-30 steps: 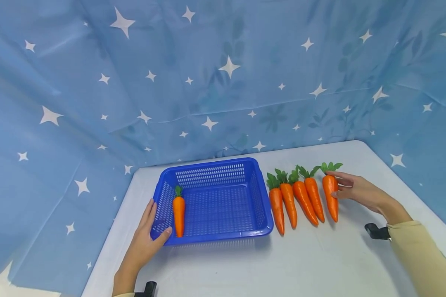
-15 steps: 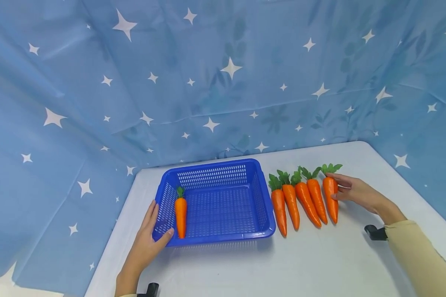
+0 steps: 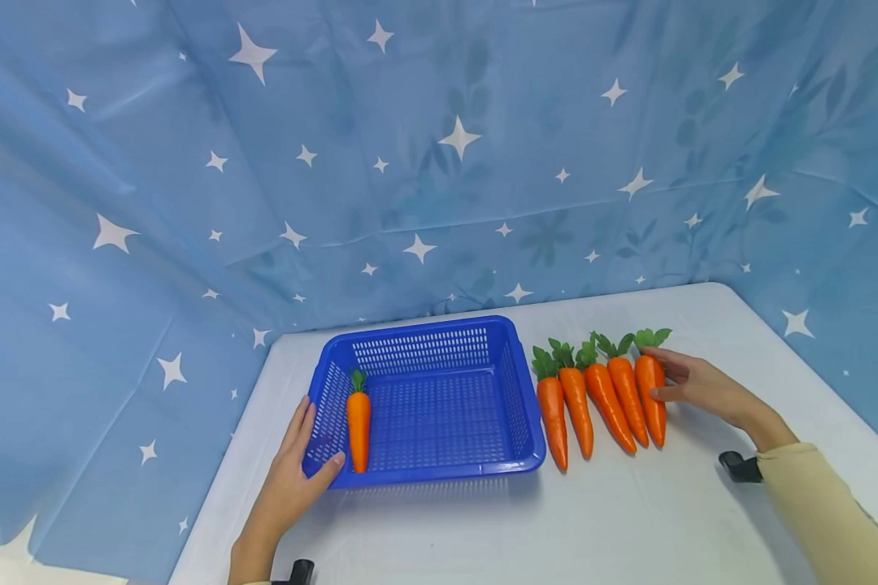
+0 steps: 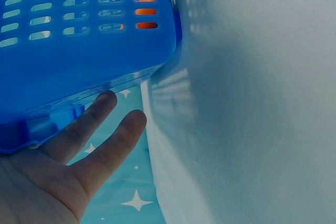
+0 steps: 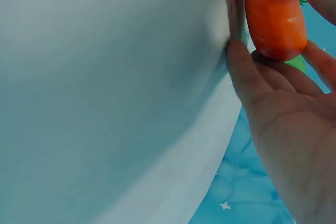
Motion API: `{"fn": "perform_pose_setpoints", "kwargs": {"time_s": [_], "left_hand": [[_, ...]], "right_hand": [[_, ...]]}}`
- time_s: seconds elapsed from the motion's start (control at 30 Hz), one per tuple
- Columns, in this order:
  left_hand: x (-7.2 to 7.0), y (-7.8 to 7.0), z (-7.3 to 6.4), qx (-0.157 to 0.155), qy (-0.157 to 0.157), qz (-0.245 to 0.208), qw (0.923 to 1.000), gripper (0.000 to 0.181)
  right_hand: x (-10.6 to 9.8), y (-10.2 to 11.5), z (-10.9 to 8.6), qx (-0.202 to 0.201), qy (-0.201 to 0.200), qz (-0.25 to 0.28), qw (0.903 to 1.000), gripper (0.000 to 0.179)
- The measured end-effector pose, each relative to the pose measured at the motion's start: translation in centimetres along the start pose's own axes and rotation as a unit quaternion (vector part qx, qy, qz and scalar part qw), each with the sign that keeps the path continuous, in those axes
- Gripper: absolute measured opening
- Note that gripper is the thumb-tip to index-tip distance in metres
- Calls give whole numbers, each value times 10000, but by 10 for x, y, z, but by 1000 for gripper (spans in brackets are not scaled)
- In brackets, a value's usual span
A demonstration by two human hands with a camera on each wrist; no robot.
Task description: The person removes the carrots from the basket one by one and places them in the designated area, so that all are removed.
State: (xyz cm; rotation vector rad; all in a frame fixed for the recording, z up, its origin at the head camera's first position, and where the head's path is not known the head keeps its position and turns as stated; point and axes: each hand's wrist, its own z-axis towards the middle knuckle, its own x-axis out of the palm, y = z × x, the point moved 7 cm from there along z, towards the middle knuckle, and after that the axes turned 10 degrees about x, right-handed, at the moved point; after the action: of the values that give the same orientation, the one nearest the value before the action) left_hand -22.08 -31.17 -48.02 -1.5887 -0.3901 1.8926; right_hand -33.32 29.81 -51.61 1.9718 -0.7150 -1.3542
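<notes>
A blue plastic basket (image 3: 439, 469) stands on the table, with one carrot (image 3: 358, 431) lying at its left end. My left hand (image 3: 285, 471) rests against the basket's left front corner; the thumb touches the front rim. In the left wrist view two straight fingers (image 4: 113, 145) extend below the basket wall. Right of the basket, several carrots with green leaves lie in a row. My right hand (image 3: 710, 394) holds the rightmost carrot (image 3: 651, 402) between thumb and fingers, right beside the neighbouring carrot (image 3: 625, 398). The right wrist view shows fingers around the orange carrot (image 5: 275, 19).
The white table (image 3: 483, 536) reaches toward me in front of the basket. A blue curtain with white stars (image 3: 410, 162) hangs behind and to the sides. Another carrot (image 3: 554, 426) lies close to the basket's right wall.
My right hand has moved the rightmost carrot left, narrowing the gap to its neighbour. The left hand stays at the basket's corner. The whole head view has shifted slightly.
</notes>
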Motion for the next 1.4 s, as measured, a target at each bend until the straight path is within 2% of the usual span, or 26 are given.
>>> {"fn": "perform_pose_setpoints", "kwargs": {"time_s": [0.37,0.63,1.1,1.4], "left_hand": [[-2,-3,-1,42,-20,-44,10000,97],[4,1,-3,14,-35,-68,10000,96],[-1,0,-1,12,-31,-40,10000,97],[-1,-1,0,29,-33,-65,10000,96]], "right_hand": [[-1,-2,-6,130,-96,141,9998,85],[-1,-5,-3,94,-258,186,9994,86],[-13,-3,1,444,-816,-30,9957,84],[-25,17,-1,226,-1225,168,9921,79]]}}
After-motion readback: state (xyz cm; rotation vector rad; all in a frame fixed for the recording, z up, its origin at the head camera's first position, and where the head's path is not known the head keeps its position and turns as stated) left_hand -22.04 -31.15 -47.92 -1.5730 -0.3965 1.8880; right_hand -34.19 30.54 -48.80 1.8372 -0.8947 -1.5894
